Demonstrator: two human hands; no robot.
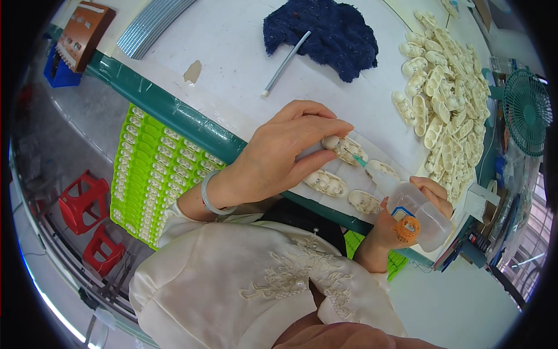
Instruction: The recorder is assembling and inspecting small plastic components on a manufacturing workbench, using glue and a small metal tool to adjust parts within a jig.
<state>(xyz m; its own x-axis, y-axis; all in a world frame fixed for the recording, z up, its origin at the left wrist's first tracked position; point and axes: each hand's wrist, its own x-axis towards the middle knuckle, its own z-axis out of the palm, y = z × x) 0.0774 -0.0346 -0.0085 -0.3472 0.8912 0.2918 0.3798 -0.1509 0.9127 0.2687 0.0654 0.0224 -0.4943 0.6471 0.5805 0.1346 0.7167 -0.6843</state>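
Observation:
My left hand [285, 145] pinches the end of a cream oval plastic shell [349, 149] between thumb and fingers, at the table's near edge. Closed round a translucent plastic squeeze bottle [427, 218], my right hand [388, 230] holds it tilted toward that shell. The bottle's thin needle tip with a green base [360, 161] points into the shell. An orange textured piece [407, 229] sits at my right hand against the bottle. Close by lie more cream shells: one [325, 183] below my left fingers, another [364, 202] nearer the right hand, a third [383, 169] beside the needle.
A large heap of cream shells [444, 93] covers the right of the white table [226, 35]. A dark blue cloth [325, 35] and a grey rod [286, 64] lie at the back. Green trays of small parts [157, 174], red stools [84, 200] and a green fan [527, 112] stand around.

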